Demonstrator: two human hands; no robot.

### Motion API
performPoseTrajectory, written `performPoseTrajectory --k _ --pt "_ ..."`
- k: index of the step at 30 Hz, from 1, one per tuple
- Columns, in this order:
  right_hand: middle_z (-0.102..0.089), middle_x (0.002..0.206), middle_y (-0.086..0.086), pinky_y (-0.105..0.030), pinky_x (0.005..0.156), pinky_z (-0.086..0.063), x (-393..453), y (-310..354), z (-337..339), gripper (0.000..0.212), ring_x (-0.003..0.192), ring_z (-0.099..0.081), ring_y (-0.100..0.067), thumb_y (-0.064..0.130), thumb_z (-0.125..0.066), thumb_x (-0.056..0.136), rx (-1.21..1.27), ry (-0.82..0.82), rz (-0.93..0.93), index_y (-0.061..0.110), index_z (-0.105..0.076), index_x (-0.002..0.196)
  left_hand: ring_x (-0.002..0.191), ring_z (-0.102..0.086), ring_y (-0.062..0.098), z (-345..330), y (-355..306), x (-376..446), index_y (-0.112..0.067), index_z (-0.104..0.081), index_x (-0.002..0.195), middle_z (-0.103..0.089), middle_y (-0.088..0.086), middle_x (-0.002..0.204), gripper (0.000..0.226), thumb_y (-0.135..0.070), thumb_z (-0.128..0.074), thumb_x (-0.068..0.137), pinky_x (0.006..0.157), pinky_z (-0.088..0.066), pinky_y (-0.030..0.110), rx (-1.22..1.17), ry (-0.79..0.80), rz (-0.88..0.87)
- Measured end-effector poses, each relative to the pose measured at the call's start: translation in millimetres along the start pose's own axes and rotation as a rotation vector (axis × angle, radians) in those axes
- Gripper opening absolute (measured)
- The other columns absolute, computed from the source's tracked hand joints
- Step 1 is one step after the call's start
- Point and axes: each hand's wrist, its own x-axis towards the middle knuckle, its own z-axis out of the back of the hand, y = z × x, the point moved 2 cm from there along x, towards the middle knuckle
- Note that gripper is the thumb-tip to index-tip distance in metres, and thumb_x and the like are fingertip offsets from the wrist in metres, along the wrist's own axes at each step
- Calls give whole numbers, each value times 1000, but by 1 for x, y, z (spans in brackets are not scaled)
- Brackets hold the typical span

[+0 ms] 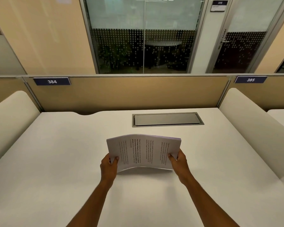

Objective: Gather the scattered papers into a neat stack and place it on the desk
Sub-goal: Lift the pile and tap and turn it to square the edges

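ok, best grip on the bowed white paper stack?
Grip the two short side edges of the white printed paper stack, one from each side, as the left hand and right hand do; its middle bows upward, unsupported.

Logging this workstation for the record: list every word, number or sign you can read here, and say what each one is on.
"384": blue plate on the partition, upper left.
"385": blue plate on the partition, upper right.
"030", roughly: door sign beside the glass door; the digits are blurred, and the line beneath is too small to read.
Paper stack, held by left hand and right hand: printed paragraphs run sideways, too blurred to read.
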Motion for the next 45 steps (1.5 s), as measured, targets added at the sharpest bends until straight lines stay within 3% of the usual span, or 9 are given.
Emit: performPoseTrajectory --k 11,17,19,24,30,35,39,42,45 --pt "-64 117 -5 -46 92 -55 7 4 4 33 107 -62 -28 13 -56 94 -46 25 3 20 -51 126 97 -63 33 3 -16 7 -9 -56 121 -64 13 110 24 -9 -46 99 85 -57 49 89 14 -33" --pt "-68 105 -7 -34 77 -58 22 35 26 33 95 -67 -23 14 -74 82 0 -13 93 14 -57 111 77 -63 15 15 -72 43 -4 -55 102 -63 5 89 15 -8 -41 99 59 -49 22 260 76 -226" --pt "-66 100 -7 -33 75 -59 28 45 32 34 92 -66 -24 16 -78 79 -91 -8 132 15 -56 105 76 -63 15 17 -95 57 0 -54 97 -64 9 88 15 -7 -40 99 58 -52 26 320 99 -307" --pt "-70 91 -4 -19 66 -56 33 67 30 32 83 -68 -21 19 -76 79 -364 89 244 17 -54 102 78 -63 29 14 -150 77 0 -45 84 -62 12 85 17 -9 -41 98 63 -55 45 468 171 -526" --pt "-64 99 2 -13 63 -50 31 100 9 27 85 -64 -16 26 -64 90 -399 135 371 18 -58 115 80 -51 37 -13 -195 73 -16 -36 76 -57 16 83 21 -5 -41 94 74 -44 47 697 213 -761" --pt "-68 104 -4 -23 68 -53 30 110 -8 24 87 -65 -21 26 -56 95 -298 74 371 14 -62 115 91 -47 24 -29 -205 69 -18 -40 80 -53 -1 89 17 -10 -43 94 108 -28 59 809 206 -719" --pt "-67 109 -5 -34 75 -58 29 104 -8 24 91 -67 -25 25 -55 95 -222 36 348 15 -60 117 100 -58 23 -23 -202 72 -20 -56 89 -68 -3 96 12 -32 -57 89 111 -14 69 767 87 -715" --pt "-67 111 -6 -37 78 -60 30 95 1 27 96 -67 -27 26 -56 95 -171 41 318 14 -59 119 90 -61 17 -8 -196 78 -21 -57 105 -71 -1 96 41 -50 -69 80 110 -22 63 673 12 -679" --pt "-68 110 -5 -35 74 -60 29 87 10 24 95 -68 -25 25 -56 95 -91 42 271 18 -58 118 83 -63 21 4 -185 79 -16 -53 113 -70 8 95 55 -44 -79 73 88 -54 48 368 124 -525"
